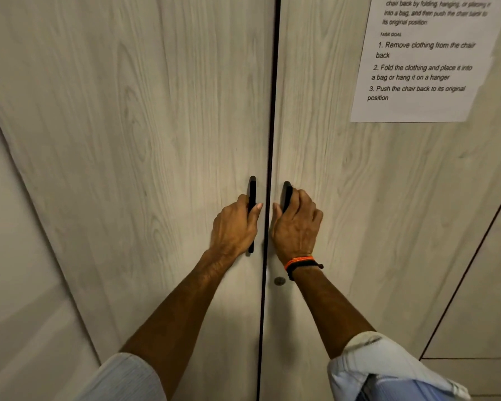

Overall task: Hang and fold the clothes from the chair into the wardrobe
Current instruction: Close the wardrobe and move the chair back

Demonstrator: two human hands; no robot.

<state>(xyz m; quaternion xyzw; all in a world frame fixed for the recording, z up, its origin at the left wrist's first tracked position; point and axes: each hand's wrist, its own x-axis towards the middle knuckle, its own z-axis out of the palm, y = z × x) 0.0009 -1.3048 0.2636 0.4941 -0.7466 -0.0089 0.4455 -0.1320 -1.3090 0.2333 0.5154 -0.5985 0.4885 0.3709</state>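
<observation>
Centre frame, I see: left hand (234, 227) curled round the left door handle (252, 195); right hand (295, 224) curled round the right door handle (287, 195); wardrobe doors (128, 140) closed; printed sheet (422, 68) upper right.

Wardrobe doors (156, 140) pale matt wood-grain (laminate-looking); handles (252, 192) matt black; taped sheet (417, 111) plain white paper.
</observation>
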